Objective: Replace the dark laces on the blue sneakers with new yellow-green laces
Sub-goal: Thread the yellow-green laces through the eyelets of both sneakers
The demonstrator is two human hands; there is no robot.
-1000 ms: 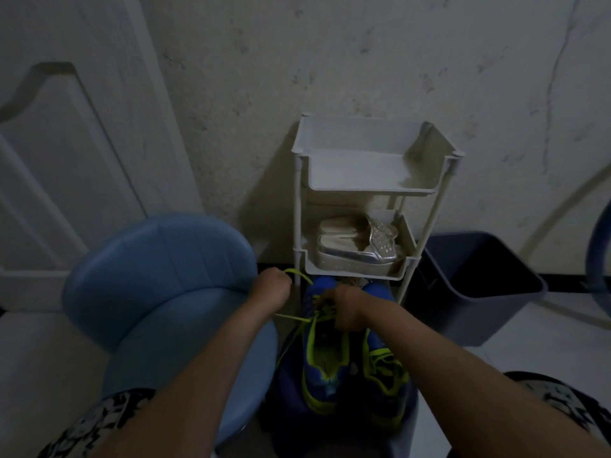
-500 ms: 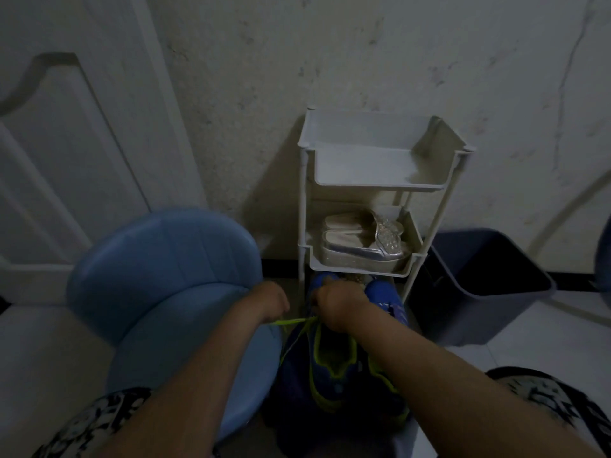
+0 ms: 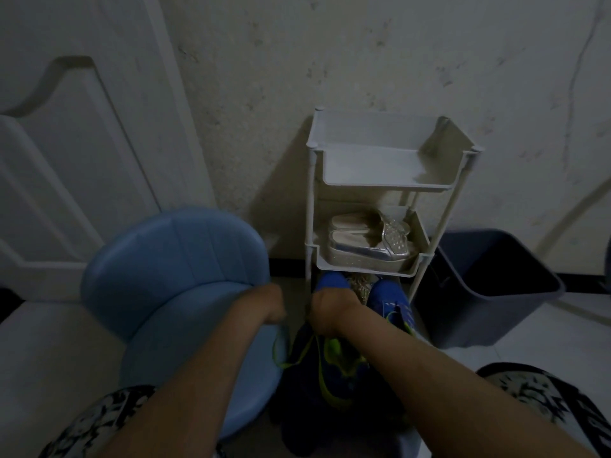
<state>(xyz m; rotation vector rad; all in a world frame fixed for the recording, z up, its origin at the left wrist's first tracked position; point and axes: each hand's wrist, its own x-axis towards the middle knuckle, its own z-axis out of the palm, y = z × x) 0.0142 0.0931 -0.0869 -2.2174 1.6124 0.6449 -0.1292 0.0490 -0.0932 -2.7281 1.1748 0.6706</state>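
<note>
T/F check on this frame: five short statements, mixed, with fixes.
1. Silver sandals sit on the white rack's middle tier. True.
2. The dark bin stands left of the rack. False: it is right of the rack; the blue chair is on the left.
3. The sneakers are red. False: they are blue.
4. A yellow-green lace trails below the left hand. True.
5. The right hand rests on the bin. False: it is at the sneaker on the left of the pair.
</note>
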